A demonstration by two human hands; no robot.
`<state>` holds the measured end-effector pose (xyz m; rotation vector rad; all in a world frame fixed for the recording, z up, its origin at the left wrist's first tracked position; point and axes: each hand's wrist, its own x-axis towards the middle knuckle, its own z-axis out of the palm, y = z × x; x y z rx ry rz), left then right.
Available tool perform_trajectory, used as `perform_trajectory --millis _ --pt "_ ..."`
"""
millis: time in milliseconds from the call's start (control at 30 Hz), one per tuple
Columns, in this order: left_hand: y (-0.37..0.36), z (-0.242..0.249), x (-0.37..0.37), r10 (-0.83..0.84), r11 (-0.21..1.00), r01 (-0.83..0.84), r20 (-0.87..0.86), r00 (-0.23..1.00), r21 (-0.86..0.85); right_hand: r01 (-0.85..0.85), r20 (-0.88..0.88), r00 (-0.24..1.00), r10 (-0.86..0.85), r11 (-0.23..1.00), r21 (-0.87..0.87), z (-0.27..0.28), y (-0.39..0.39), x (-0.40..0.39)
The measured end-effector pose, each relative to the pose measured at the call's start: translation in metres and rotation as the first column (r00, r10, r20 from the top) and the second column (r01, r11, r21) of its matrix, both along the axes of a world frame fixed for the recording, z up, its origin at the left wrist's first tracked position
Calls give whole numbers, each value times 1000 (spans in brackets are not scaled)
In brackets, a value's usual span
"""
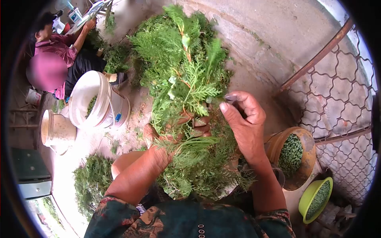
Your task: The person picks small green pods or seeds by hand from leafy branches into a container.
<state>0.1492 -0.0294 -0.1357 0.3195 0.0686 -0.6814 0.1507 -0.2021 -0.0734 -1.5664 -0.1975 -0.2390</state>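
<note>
My left hand (178,129) is closed around the stem of a leafy conifer branch (194,79), which points away from me. Pale green cones (185,41) sit along its reddish-brown stem. Just right of the branch, my right hand (246,117) has its thumb and forefinger drawn together in a pinch. Whatever may be between those fingertips is too small to make out. Beneath both hands spreads a heap of cut conifer branches (202,174), covering my lap and the floor ahead.
A bucket of small green cones (274,144) and a lime-green basin (305,206) stand at my right, beside wire mesh (337,91). White buckets (119,109) (59,129) stand left. Another person (55,45) sits at the upper left among branches.
</note>
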Motion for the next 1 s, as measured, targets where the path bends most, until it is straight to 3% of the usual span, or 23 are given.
perform_trajectory --millis 33,67,133,167,200,233,267,300,333,400,467,533,567,633,667,700,733,767,833,867,933,967,1000 --pt "-3 -5 6 -70 973 96 128 989 -208 -36 -5 999 36 999 -14 0 0 0" --pt "-4 -6 7 -72 974 97 127 989 -205 -35 -5 999 34 999 -11 4 2 -1" --pt "-7 2 5 -41 971 81 180 983 -223 -148 -130 971 200 933 328 15 8 -6" --pt "-8 11 0 -9 992 27 139 990 -124 -146 -132 971 199 932 333 14 8 -7" --pt "-6 14 -2 -10 992 27 139 990 -121 -165 -98 976 192 958 234 13 7 -6" --pt "-4 16 -3 13 998 -15 25 1000 62 -179 -64 980 188 975 130 12 6 -6" --pt "-3 20 -6 56 969 -34 -83 995 244 -178 -65 980 188 975 131 11 4 -6" --pt "-19 50 -15 -112 580 -217 341 933 785 -250 9 968 250 967 55 9 1 -7" --pt "-18 47 -15 -112 581 -217 341 933 785 -314 79 946 315 949 -27 7 0 -8" --pt "-14 30 -11 -58 832 -82 232 971 549 -237 103 963 250 964 -123 -3 11 -8" --pt "-7 10 -8 -52 973 28 100 994 228 -76 156 977 142 927 -368 -9 17 -3" --pt "-4 1 -4 -96 987 92 -27 995 -131 -65 30 997 70 986 -154 14 14 -3" --pt "-6 30 -5 -103 991 103 -1 995 -84 -80 -219 966 134 968 239 15 20 -7" --pt "2 39 -6 -111 992 107 -77 991 -61 22 -168 982 87 828 561 17 -3 6" --pt "6 39 -7 -109 994 104 -155 982 -39 127 -229 972 51 707 696 23 -15 14" --pt "9 19 -8 11 969 -25 60 998 246 66 -189 974 121 651 756 22 -31 20" --pt "13 13 5 -141 986 134 -68 988 -100 7 -141 973 185 584 811 25 -38 23" --pt "11 11 9 -174 960 188 87 981 -206 6 -139 973 185 581 814 24 -34 21" --pt "1 8 22 -231 842 356 326 917 -404 -18 -213 946 246 693 721 25 -18 9" --pt "3 10 21 -231 843 356 327 917 -403 -80 -205 945 253 790 608 15 -15 7" --pt "7 22 14 -222 920 266 176 959 -290 -125 -142 978 150 977 172 5 -5 7" --pt "4 32 3 -140 965 149 54 989 -215 -132 -61 988 139 986 101 4 3 8" --pt "4 32 1 -142 965 151 57 988 -214 -130 22 991 130 991 30 4 11 8"
